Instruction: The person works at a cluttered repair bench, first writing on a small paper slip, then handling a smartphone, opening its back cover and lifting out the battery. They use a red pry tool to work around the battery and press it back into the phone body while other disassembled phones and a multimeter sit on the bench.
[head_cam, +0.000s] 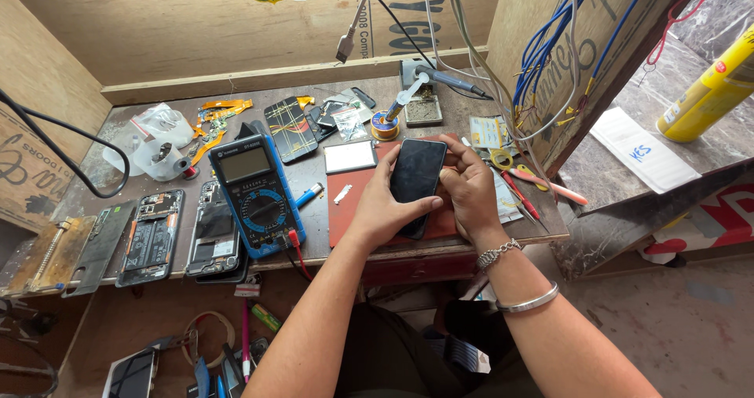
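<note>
Both forearms enter from the 6 o'clock edge and meet over the bench centre. On one wrist sit 2 metal bracelets (pixel 514 276).

Left hand (pixel 382 201): fingers curled around the left long edge of a black phone (pixel 416 174), thumb laid across its lower face. Right hand (pixel 469 184): fingers closed on the right long edge, fingertips bent inward at the upper corner. With both long edges gripped, the phone is steadied from 2 sides with its dark face up. Whether the lower end rests on the surface cannot be told.

The phone sits over a red mat (pixel 353 209), which covers the bench directly in front of the person, apparently as a working pad.

At 9 o'clock from the phone, a blue multimeter (pixel 253 190) lies face up, display readable from the seat. Further toward 9 o'clock, 2 opened phones (pixel 153 237) lie with their insides exposed. At 12 o'clock, a soldering iron (pixel 448 78) rests in its holder, tip clear of the working area, with a solder spool (pixel 385 125) just beside it. At 3 o'clock, tweezers (pixel 550 184) lie within reach of the right hand. Blue wires (pixel 550 44) hang at 1 o'clock.
</note>
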Tool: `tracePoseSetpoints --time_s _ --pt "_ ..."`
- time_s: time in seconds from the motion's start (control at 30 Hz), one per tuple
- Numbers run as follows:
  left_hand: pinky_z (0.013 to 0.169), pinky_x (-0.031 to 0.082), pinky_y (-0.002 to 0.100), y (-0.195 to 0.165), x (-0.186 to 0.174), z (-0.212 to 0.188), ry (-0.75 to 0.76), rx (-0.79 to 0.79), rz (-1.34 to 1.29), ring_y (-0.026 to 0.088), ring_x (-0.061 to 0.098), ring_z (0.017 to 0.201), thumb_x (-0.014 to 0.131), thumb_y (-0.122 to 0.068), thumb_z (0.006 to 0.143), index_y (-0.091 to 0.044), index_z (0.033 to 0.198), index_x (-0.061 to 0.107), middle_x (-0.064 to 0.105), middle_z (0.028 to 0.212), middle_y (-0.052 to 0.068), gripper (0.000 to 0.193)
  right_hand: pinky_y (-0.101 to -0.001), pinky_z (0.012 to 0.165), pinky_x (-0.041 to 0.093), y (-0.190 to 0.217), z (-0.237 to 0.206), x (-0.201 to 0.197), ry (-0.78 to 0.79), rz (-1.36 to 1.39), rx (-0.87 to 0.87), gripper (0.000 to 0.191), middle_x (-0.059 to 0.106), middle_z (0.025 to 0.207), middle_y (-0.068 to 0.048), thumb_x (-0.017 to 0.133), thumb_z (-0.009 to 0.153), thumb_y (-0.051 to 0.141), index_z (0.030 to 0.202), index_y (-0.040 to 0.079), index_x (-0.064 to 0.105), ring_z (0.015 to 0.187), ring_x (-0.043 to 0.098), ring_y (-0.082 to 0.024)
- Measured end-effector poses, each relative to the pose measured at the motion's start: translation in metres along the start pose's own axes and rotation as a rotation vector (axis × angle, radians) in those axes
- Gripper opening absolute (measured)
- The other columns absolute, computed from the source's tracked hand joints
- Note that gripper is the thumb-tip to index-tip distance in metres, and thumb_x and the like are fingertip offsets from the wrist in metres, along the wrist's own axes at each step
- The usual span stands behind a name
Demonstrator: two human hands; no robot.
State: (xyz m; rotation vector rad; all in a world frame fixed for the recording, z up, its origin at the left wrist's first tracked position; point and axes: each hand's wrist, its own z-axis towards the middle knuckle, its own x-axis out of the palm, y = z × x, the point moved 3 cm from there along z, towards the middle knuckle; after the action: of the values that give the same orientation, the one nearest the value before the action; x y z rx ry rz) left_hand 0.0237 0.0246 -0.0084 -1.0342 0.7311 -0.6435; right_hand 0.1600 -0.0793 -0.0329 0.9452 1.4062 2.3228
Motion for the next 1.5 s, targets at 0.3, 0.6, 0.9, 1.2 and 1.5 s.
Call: tracePoseSetpoints --time_s 0.3,0.6,0.9,1.2,1.5 --pt "0.112 0.047 0.036 -0.001 0.002 -0.002 0.101 -0.003 -0.073 0.025 0.059 0.135 0.095 -0.038 0.062 -0.003 0.157 0.035 0.058 0.147 0.019 0.117 -0.0254 0.054 0.055 -0.011 0.005 -0.017 -0.231 0.050 -0.076 0.016 0.069 0.085 -0.008 0.054 0.102 0.003 0.113 -0.003 0.065 0.061 0.065 -0.011" --pt "0.111 0.046 0.035 -0.004 -0.002 -0.005 0.149 0.017 0.022 0.025 0.061 0.132 0.094 -0.036 0.062 -0.004 0.159 0.032 0.060 0.143 0.020 0.119 -0.0258 0.051 0.052 -0.016 0.005 -0.032 -0.224 0.057 -0.003 0.013 0.071 0.081 -0.006 0.059 0.102 0.010 0.108 0.002 0.067 0.059 0.065 -0.012" --pt "0.111 0.047 0.036 -0.013 -0.001 -0.010 0.197 0.087 0.056 0.026 0.059 0.134 0.093 -0.029 0.063 -0.010 0.159 0.034 0.059 0.145 0.020 0.114 -0.0322 0.064 0.063 0.016 0.018 -0.066 0.091 0.019 0.366 0.012 0.076 0.090 -0.010 0.065 0.096 0.012 0.105 0.006 0.065 0.073 0.076 -0.021" --pt "0.119 0.037 0.036 -0.015 -0.001 -0.013 0.284 0.117 -0.165 0.024 0.048 0.145 0.094 -0.025 0.066 -0.011 0.162 0.031 0.052 0.154 0.017 0.116 -0.0342 0.060 0.063 0.060 0.027 -0.051 0.236 -0.185 0.491 0.019 0.075 0.084 -0.015 0.069 0.095 0.016 0.088 0.011 0.052 0.071 0.077 -0.024" --pt "0.117 0.041 0.037 -0.013 -0.001 -0.016 0.303 0.069 -0.225 0.023 0.053 0.139 0.093 -0.026 0.065 -0.010 0.162 0.031 0.055 0.149 0.016 0.116 -0.0272 0.060 0.062 0.084 0.027 -0.009 0.366 -0.295 0.539 0.043 0.069 0.097 -0.005 0.060 0.091 0.015 0.134 0.008 0.062 0.075 0.070 -0.009"
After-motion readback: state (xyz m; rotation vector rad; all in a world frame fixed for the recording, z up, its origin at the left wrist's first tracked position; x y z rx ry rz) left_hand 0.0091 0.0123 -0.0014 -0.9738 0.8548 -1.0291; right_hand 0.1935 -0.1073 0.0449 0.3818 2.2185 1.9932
